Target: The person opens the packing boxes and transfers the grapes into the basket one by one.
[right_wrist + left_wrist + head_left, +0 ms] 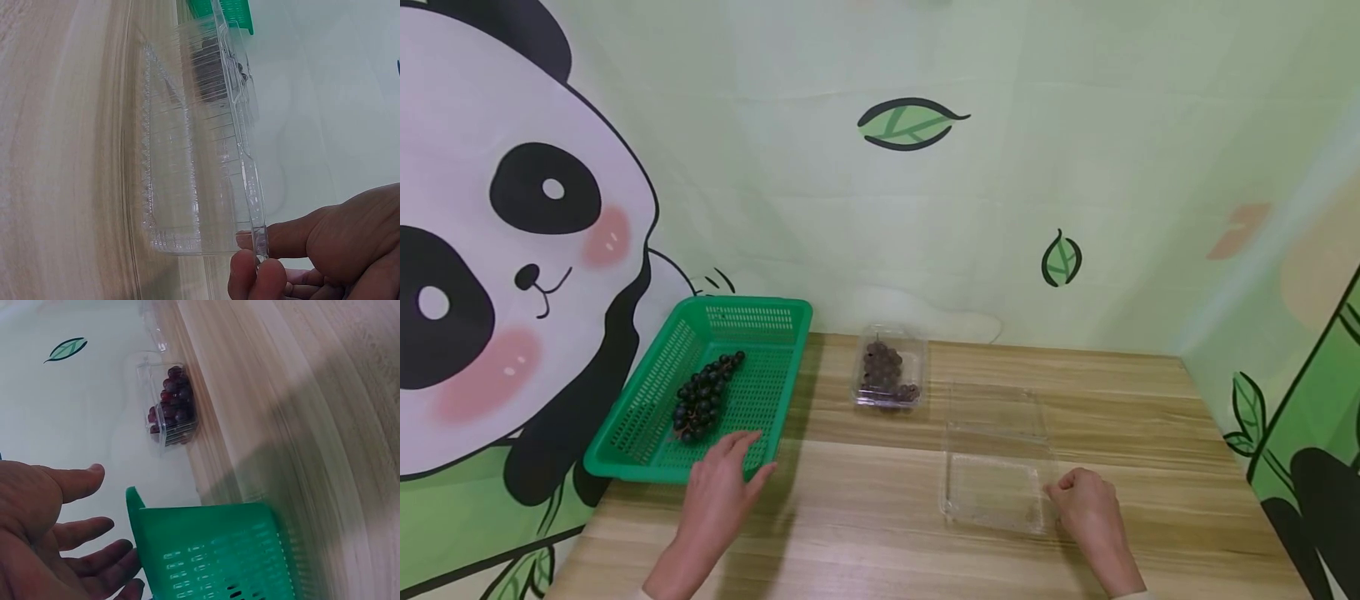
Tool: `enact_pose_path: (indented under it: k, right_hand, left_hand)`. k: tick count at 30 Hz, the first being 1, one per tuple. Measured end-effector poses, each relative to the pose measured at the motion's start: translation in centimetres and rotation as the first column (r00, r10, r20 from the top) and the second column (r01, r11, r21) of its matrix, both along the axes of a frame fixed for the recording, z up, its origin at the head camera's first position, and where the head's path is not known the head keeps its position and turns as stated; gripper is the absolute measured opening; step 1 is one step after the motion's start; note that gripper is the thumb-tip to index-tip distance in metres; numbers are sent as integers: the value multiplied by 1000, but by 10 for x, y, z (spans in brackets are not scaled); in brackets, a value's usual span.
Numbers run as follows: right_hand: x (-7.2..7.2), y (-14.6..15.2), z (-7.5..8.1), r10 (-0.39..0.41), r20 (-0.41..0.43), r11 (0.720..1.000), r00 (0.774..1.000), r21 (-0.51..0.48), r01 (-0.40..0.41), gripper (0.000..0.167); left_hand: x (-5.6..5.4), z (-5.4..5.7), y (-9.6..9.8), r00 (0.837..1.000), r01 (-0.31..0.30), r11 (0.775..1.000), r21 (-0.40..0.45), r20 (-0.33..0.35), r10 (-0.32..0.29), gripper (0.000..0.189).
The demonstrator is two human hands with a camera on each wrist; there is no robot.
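Observation:
My right hand (1088, 508) pinches the rim of a clear plastic clamshell box (996, 492) that lies opened out on the table. Seen from the right wrist, thumb and fingertips (270, 275) meet at the box's corner. Over the near edge of the green basket (790, 367) hovers my left hand (718, 492), its fingers spread and holding nothing. In that basket lies a bunch of dark grapes (700, 400), out beyond the left fingertips. The left wrist view shows the hand beside the basket's rim (134, 515).
A second clear box (917, 358), its lid closed over reddish grapes (882, 367), stands at the back of the wooden table (865, 517), between basket and opened box. Behind the table hangs a printed backdrop (775, 167) with a panda and leaves.

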State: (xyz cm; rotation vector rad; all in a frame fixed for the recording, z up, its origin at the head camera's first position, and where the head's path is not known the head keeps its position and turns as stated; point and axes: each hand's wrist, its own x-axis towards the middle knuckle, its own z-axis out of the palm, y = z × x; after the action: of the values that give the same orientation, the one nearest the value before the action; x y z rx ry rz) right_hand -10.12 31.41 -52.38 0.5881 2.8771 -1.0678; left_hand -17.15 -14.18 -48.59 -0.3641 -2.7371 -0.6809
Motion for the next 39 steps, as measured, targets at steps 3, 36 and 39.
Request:
enact_pose_path:
  k: [3,36,39]
  right_hand:
    - [0,0,-1,-3,-10,1000,1000,9,3,21]
    - [1,-2,-1,-26,6,999,1000,30,25,23]
    - [0,-2,-2,-31,10,999,999,42,31,25]
  left_hand:
    - [2,-3,1,1000,-3,1000,3,-25,3,50]
    - [4,-22,3,994,-51,999,8,-94,51,36]
    - [5,-23,4,994,-56,998,18,-88,57,36]
